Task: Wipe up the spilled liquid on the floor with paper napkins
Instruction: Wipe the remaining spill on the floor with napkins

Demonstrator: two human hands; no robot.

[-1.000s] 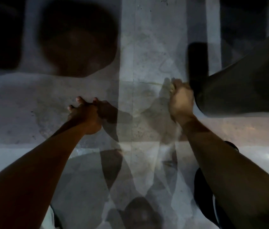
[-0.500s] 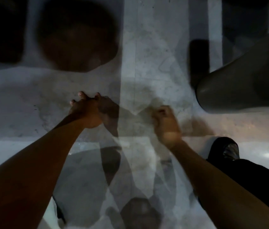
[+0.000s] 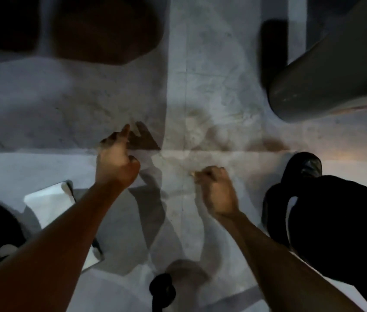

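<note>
Stained floor [image 3: 211, 102] | grey bin [image 3: 326, 70] contents unclear | left hand [image 3: 116, 161] pointing, right hand [image 3: 217, 190] fisted

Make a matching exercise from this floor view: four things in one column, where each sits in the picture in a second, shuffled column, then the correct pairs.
Things:
1. grey bin
2. white packet
3. left hand
4. black shoe

Places:
A. lower left, partly under the left forearm
B. centre left, forefinger stretched forward over the floor
C. upper right corner, lying tilted
D. right of the clenched right hand, just below the brownish stain

Pairs: 1-C, 2-A, 3-B, 4-D
</note>
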